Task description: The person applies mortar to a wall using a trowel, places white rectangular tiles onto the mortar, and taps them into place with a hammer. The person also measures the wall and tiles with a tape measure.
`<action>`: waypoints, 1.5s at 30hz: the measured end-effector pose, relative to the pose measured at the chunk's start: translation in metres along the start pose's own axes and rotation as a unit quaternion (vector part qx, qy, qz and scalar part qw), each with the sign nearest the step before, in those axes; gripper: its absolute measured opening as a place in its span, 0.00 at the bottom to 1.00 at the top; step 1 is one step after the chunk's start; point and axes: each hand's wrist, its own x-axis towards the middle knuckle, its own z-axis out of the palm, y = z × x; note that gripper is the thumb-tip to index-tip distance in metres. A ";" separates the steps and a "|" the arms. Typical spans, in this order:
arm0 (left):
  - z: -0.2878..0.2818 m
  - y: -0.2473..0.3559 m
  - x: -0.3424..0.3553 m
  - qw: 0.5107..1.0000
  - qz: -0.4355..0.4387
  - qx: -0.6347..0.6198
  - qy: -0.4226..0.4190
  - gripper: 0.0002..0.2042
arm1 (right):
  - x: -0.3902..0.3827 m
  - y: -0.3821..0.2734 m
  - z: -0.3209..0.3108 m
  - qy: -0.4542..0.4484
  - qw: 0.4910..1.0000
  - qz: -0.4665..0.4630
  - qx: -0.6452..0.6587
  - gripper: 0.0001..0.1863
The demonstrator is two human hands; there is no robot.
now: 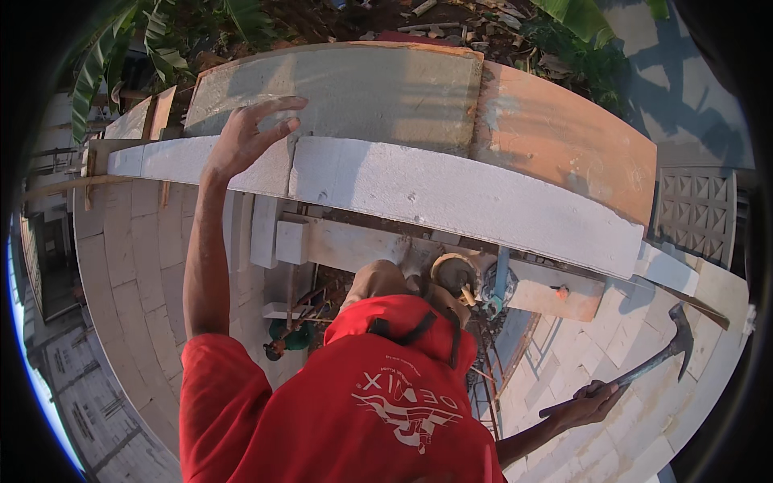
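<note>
My left hand (pixel 250 137) is raised over the left part of a row of long white blocks (pixel 459 189). Its fingers are apart and curve forward with nothing in them; whether a fingertip touches the board behind is hard to tell. Low on the right, my right hand (pixel 586 405) is wrapped round the handle of a hammer (pixel 644 367). The hammer's curved metal head points away to the right, in front of a pale block wall (pixel 555 354). Beyond the white row lie a grey, mortar-stained board (pixel 362 92) and an orange-brown board (pixel 564 129).
Far below, a bucket of grey mortar (pixel 453 274) stands beside a blue pipe (pixel 502 274). A person in green (pixel 291 335) is at a lower level on the left. A block wall (pixel 133 282) rises on the left. Banana leaves (pixel 101 68) hang at the far left.
</note>
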 end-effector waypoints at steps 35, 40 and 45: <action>-0.011 -0.126 -0.018 0.976 -0.040 0.215 0.018 0.33 | -0.217 -0.208 0.168 -0.492 0.541 -0.678 -0.083 0.30; -0.010 -0.124 -0.017 0.976 -0.031 0.210 0.044 0.32 | -0.215 -0.204 0.164 -0.440 0.620 -0.641 0.107 0.26; -0.006 -0.121 -0.020 0.969 -0.032 0.238 0.057 0.31 | -0.216 -0.198 0.166 -0.522 0.516 -0.667 -0.132 0.30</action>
